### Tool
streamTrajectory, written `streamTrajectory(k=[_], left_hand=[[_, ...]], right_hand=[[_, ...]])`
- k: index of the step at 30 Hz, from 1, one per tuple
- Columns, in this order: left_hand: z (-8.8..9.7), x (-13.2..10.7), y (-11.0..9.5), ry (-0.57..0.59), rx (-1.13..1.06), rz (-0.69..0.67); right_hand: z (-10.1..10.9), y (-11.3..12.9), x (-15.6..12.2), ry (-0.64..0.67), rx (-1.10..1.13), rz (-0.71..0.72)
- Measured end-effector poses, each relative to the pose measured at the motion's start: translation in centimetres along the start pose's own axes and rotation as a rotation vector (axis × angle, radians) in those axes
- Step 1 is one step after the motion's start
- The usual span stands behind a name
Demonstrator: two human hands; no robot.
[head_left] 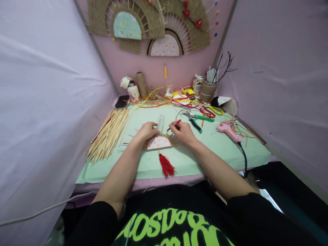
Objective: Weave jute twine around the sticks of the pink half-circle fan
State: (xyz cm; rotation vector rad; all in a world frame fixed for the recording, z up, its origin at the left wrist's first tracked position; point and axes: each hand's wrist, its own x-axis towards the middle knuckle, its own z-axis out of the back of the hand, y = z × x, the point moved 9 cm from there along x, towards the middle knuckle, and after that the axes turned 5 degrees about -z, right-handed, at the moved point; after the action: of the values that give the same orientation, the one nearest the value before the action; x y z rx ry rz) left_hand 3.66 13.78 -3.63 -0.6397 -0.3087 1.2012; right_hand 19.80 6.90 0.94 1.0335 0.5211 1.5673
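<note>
A small half-round fan (159, 142) lies on the pale green cloth, its pink-dotted white centre edged with brown fibre and thin sticks pointing outward. A red tassel (166, 166) hangs from its straight edge toward me. With its fingertips, my left hand (148, 131) holds a clear ruler (161, 122) at the fan's far edge. My right hand (185, 132) is closed around a red pen (175, 124), whose tip points down beside the ruler, close to the sticks. Whether the tip touches a stick is too small to tell.
Many thin wooden sticks (109, 136) are piled at the left. Green-handled cutters (197, 119) and a pink glue gun (229, 132) with a black cord lie at the right. Coloured strands (159, 101), a bottle (133, 91) and a cardboard container (208, 91) line the back.
</note>
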Motion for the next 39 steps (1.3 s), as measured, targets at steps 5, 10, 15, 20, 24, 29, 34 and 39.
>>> streamTrajectory(k=[5, 10, 15, 20, 24, 29, 34, 39], left_hand=[[0.0, 0.0, -0.1, -0.002, 0.005, -0.013], [0.1, -0.2, -0.4, -0.002, -0.016, -0.025], [0.4, -0.4, -0.4, -0.017, -0.035, -0.001], [0.2, -0.3, -0.1, -0.008, -0.047, -0.003], [-0.1, -0.2, 0.2, 0.003, -0.08, 0.015], [-0.4, 0.0, 0.4, 0.009, -0.088, 0.011], [-0.5, 0.1, 0.4, 0.005, -0.108, -0.01], [-0.2, 0.0, 0.2, -0.019, -0.048, -0.011]], right_hand=[[-0.2, 0.2, -0.1, 0.02, 0.019, 0.017], [-0.5, 0.3, -0.2, 0.05, 0.07, 0.053], [-1.0, 0.6, -0.6, 0.12, 0.125, 0.122], [-2.9, 1.6, -1.5, 0.274, -0.174, 0.268], [-3.5, 2.1, -1.9, 0.316, -0.34, 0.31], [-3.9, 2.1, -2.2, 0.357, -0.42, 0.32], [-4.0, 2.1, -2.2, 0.356, -0.439, 0.321], [-4.1, 1.9, -2.2, 0.37, -0.444, 0.302]])
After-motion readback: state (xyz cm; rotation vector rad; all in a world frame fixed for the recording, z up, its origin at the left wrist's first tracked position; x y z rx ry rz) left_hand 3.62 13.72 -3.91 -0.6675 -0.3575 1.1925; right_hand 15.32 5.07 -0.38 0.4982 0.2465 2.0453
